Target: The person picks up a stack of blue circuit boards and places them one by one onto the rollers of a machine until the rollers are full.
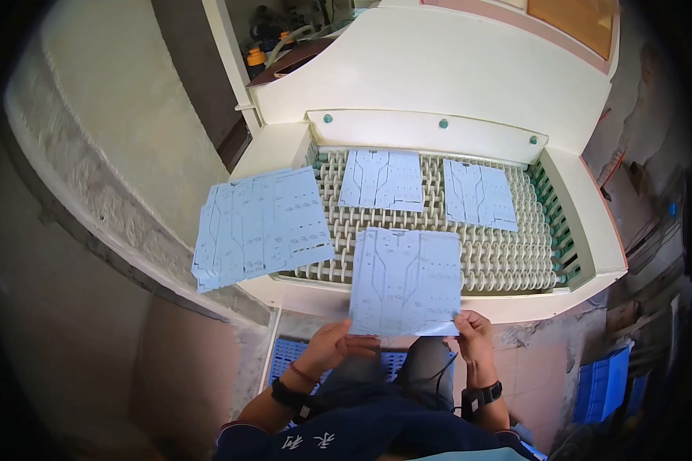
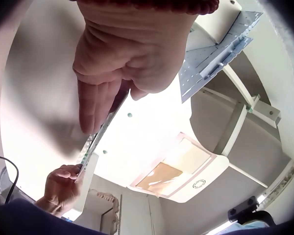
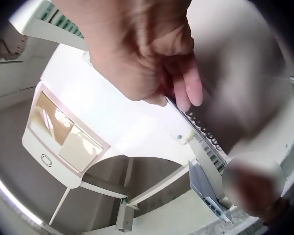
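A pale blue circuit board panel [image 1: 406, 280] with dark track lines is held by its near corners, over the front edge of a roller conveyor [image 1: 500, 265]. My left hand [image 1: 337, 346] pinches the left corner, thumb on top and fingers stretched out underneath. At the right corner my right hand [image 1: 474, 332] grips the panel between thumb and fingers. In the left wrist view the panel [image 2: 102, 131] appears nearly edge-on beside the left hand [image 2: 130, 56]. The right wrist view shows the right hand [image 3: 142, 54] close up, with its fingertips at the panel's edge.
Two similar panels, a left one [image 1: 380, 180] and a right one [image 1: 480, 194], lie on the rollers. An overlapping stack of panels [image 1: 263, 224] rests at the conveyor's left side. Behind rises a white machine cover [image 1: 430, 73]. A blue crate [image 1: 601, 384] stands on the floor at right.
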`<action>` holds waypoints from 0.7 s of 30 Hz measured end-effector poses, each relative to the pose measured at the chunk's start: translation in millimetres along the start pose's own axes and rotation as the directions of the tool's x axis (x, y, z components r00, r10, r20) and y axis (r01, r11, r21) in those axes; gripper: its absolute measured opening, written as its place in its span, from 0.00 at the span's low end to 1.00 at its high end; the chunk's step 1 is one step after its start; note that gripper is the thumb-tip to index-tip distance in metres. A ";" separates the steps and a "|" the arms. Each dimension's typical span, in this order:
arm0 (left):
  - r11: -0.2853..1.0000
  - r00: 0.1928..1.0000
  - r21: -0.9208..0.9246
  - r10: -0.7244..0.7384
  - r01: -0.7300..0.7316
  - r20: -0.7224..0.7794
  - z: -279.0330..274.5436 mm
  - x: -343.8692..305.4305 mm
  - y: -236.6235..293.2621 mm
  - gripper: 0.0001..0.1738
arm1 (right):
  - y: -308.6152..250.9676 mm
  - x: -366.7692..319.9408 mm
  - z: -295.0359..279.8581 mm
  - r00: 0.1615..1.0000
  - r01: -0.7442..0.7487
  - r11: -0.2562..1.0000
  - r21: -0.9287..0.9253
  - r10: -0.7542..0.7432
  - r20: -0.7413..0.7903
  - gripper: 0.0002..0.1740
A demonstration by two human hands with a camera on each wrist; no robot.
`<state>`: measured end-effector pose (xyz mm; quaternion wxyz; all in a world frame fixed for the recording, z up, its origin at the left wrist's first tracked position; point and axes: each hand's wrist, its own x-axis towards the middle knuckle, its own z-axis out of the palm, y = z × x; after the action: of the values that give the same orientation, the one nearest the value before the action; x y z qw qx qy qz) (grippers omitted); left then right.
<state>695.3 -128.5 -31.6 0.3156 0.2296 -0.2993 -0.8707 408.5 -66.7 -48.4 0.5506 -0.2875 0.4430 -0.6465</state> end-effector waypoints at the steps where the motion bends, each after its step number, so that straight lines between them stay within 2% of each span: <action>1: 0.999 0.994 -0.008 0.035 -0.036 -0.099 -1.2 -2.8 2.5 0.21 | 6.2 5.0 3.0 1.000 -0.021 0.999 -0.025 0.021 -0.002 0.09; 2: 1.000 0.994 -0.006 0.029 -0.029 -0.104 -4.1 -4.4 4.8 0.21 | 10.1 9.3 7.1 1.000 -0.026 0.999 -0.019 0.026 -0.005 0.09; 4: 0.994 0.971 -0.013 0.105 -0.110 -0.215 -10.4 -5.7 10.0 0.19 | 12.6 18.5 16.6 0.998 -0.068 0.989 -0.130 0.069 0.005 0.10; 6: 0.991 0.963 -0.016 0.127 -0.134 -0.240 -12.9 -6.1 15.8 0.18 | 7.3 22.8 21.9 0.997 -0.076 0.984 -0.162 0.075 -0.008 0.10; 8: 0.988 0.957 -0.022 0.144 -0.154 -0.254 -19.5 -4.5 17.4 0.17 | 2.4 26.2 18.5 0.998 -0.059 0.958 -0.280 0.054 -0.023 0.10; 10: 0.979 0.948 -0.024 0.191 -0.204 -0.253 -28.4 -0.2 16.1 0.15 | -6.9 24.0 11.3 0.997 -0.042 0.956 -0.290 0.022 -0.072 0.10; 12: 0.977 0.936 -0.013 0.198 -0.211 -0.291 -26.4 3.5 21.3 0.15 | -20.4 19.4 -5.8 0.987 -0.042 0.969 -0.245 0.003 -0.161 0.08; 16: 0.969 0.901 0.038 0.241 -0.243 -0.362 -37.8 7.8 30.4 0.14 | -38.8 3.1 -69.2 0.945 0.067 0.940 -0.335 -0.168 -0.282 0.10; 21: 0.963 0.886 0.103 0.271 -0.250 -0.377 -41.9 13.3 43.0 0.14 | -76.9 -3.2 -117.1 0.886 0.035 0.902 -0.430 -0.227 -0.403 0.10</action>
<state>728.5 -180.2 -35.7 0.4765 0.3633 -0.2812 -0.7496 273.4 -33.4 -31.4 0.3161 -0.2714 0.6614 -0.6237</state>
